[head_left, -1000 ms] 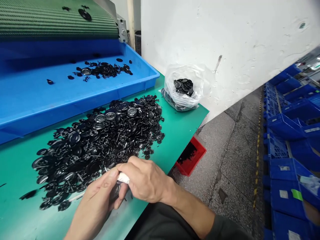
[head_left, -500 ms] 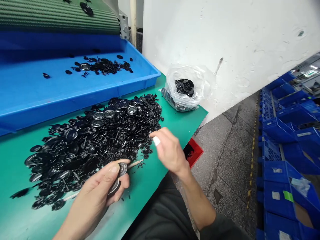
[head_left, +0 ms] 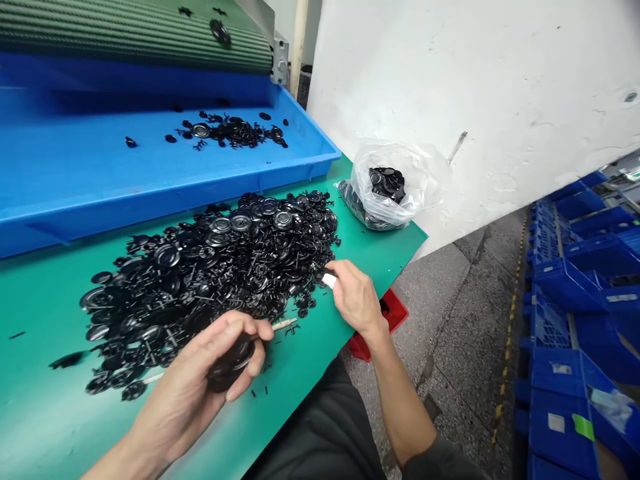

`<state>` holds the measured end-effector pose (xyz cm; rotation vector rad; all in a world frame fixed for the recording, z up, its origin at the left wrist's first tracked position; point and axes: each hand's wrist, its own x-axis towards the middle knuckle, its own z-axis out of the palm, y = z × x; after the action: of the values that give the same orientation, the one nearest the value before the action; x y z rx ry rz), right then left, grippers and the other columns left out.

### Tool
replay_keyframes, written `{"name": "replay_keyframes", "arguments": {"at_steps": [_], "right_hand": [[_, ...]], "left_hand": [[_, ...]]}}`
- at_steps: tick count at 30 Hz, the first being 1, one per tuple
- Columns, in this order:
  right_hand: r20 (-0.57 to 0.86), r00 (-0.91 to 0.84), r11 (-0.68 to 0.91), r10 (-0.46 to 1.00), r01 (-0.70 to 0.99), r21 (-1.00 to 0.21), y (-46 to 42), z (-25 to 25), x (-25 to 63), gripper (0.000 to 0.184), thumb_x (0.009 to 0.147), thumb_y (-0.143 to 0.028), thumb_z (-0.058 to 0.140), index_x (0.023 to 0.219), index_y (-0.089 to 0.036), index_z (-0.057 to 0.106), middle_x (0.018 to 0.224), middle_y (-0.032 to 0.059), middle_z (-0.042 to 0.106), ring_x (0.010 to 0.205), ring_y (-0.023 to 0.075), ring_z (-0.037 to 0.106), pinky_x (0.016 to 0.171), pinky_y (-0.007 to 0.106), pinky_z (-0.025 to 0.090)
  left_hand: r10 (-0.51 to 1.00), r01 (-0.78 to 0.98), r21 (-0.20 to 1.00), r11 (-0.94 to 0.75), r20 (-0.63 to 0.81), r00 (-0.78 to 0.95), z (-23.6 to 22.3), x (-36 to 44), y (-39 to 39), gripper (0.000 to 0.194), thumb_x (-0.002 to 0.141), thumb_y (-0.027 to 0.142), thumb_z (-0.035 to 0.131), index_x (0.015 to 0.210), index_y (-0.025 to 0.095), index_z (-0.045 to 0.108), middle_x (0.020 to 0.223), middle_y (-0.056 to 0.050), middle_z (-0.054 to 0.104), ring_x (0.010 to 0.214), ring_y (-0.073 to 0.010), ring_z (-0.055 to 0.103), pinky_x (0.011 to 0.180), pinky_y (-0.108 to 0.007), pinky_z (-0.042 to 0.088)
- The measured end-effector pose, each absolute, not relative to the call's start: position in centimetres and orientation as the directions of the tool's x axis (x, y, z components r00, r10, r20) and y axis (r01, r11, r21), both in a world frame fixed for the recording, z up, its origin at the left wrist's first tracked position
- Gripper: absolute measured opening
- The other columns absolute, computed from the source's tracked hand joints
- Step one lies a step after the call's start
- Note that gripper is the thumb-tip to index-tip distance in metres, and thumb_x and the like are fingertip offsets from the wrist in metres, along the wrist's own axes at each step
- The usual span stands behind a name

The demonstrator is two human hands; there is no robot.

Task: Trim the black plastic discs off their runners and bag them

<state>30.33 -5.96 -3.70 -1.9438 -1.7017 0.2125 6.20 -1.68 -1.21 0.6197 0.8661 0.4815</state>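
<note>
Black round plastic discs point(head_left: 231, 363) lie in my left hand point(head_left: 193, 373), its fingers curled around them over the table's near side. A pointed wooden stick point(head_left: 284, 325) shows just past those fingertips; whether they touch it I cannot tell. My right hand point(head_left: 357, 300) is closed at the right edge of a large heap of black plastic parts point(head_left: 220, 260), with a white wrap point(head_left: 329, 280) on one digit. At its fingertips is a small dark part point(head_left: 323, 272), its shape partly hidden. The heap mixes discs with thin, branching pieces.
A blue tray point(head_left: 150, 190) with scattered black parts stands behind the heap, under a green conveyor belt point(head_left: 135, 40). A clear plastic bag point(head_left: 393, 207) of discs sits at the green table's point(head_left: 365, 250) back right. Below the edge is a red bin point(head_left: 395, 310); blue crates point(head_left: 560, 373) line the right.
The view has shifted, so the scene sits further right. My left fingers have closed further over the discs, which are turned differently. A dark part now shows at my right fingertips.
</note>
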Motion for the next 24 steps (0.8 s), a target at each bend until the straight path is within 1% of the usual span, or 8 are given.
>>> {"name": "replay_keyframes", "arguments": {"at_steps": [3,5,8,10,14,17,20,24], "right_hand": [[0.289,0.084,0.064,0.954,0.883,-0.466,-5.9,-3.3,30.3,0.033,0.089,-0.006,0.041,0.107,-0.019,0.067,0.104,0.0077,0.068,0.097,0.0234,0.060,0.087,0.036,0.048],[0.344,0.052,0.128,0.937,0.868,-0.479,-5.6,-3.0,30.3,0.032,0.089,-0.006,0.043,0.103,-0.021,0.068,0.109,0.0058,0.069,0.101,0.0229,0.061,0.091,0.038,0.048],[0.443,0.050,0.206,0.895,0.835,-0.511,-5.1,-2.6,29.7,0.038,0.085,-0.001,0.041,0.106,-0.021,0.067,0.112,0.0063,0.068,0.107,0.0219,0.061,0.095,0.039,0.050],[0.477,0.055,0.246,0.877,0.802,-0.545,-4.8,-2.3,28.9,0.044,0.083,0.001,0.039,0.110,-0.021,0.066,0.111,0.0068,0.066,0.104,0.0203,0.063,0.091,0.037,0.053],[0.419,0.055,0.269,0.906,0.690,-0.672,-4.9,-1.4,26.9,0.038,0.091,-0.006,0.042,0.116,-0.023,0.065,0.094,0.0036,0.066,0.080,0.0153,0.065,0.074,0.030,0.056],[0.339,0.053,0.244,0.939,0.592,-0.768,-5.4,-1.1,25.4,0.027,0.092,-0.012,0.050,0.111,-0.023,0.066,0.086,0.0010,0.066,0.072,0.0136,0.064,0.068,0.027,0.055],[0.283,0.043,0.218,0.958,0.531,-0.819,-5.9,-1.4,23.8,0.025,0.092,-0.012,0.051,0.108,-0.022,0.066,0.085,0.0008,0.067,0.073,0.0127,0.064,0.068,0.025,0.054],[0.305,-0.053,0.277,0.951,0.589,-0.759,-6.3,-2.1,22.7,0.021,0.093,-0.014,0.051,0.105,-0.020,0.067,0.087,0.0026,0.067,0.078,0.0135,0.063,0.072,0.024,0.052]], "left_hand": [[0.621,-0.193,0.641,0.743,-0.552,0.557,-1.1,6.3,-1.7,0.021,0.077,0.035,0.077,0.088,0.018,0.070,0.084,-0.006,0.069,0.058,-0.0112,0.054,0.042,-0.017,0.042],[0.630,-0.246,0.619,0.745,-0.535,0.562,-1.2,6.4,-1.7,0.024,0.080,0.038,0.075,0.090,0.016,0.072,0.085,-0.008,0.069,0.060,-0.0123,0.056,0.043,-0.018,0.044],[0.612,-0.289,0.583,0.759,-0.486,0.624,-1.8,6.2,-1.7,0.039,0.088,0.050,0.061,0.092,0.013,0.073,0.081,-0.010,0.068,0.059,-0.0135,0.057,0.044,-0.020,0.046],[0.610,-0.310,0.575,0.757,-0.454,0.649,-2.1,6.1,-1.6,0.046,0.093,0.054,0.051,0.094,0.013,0.073,0.083,-0.011,0.068,0.059,-0.0141,0.058,0.045,-0.021,0.046],[0.627,-0.338,0.587,0.736,-0.401,0.668,-2.4,6.0,-1.7,0.051,0.098,0.052,0.039,0.095,0.013,0.071,0.081,-0.011,0.068,0.056,-0.0142,0.057,0.046,-0.022,0.045],[0.635,-0.334,0.612,0.717,-0.377,0.674,-2.3,6.1,-1.8,0.052,0.099,0.053,0.035,0.094,0.014,0.068,0.077,-0.010,0.067,0.052,-0.0133,0.055,0.046,-0.023,0.044],[0.643,-0.282,0.675,0.681,-0.368,0.672,-2.4,6.1,-2.1,0.048,0.097,0.056,0.039,0.092,0.015,0.065,0.073,-0.006,0.066,0.049,-0.0108,0.051,0.046,-0.022,0.041],[0.666,-0.145,0.810,0.568,-0.350,0.658,-2.7,6.1,-2.5,0.033,0.090,0.052,0.059,0.083,0.019,0.055,0.059,0.003,0.057,0.044,-0.0070,0.040,0.042,-0.018,0.031]]}}
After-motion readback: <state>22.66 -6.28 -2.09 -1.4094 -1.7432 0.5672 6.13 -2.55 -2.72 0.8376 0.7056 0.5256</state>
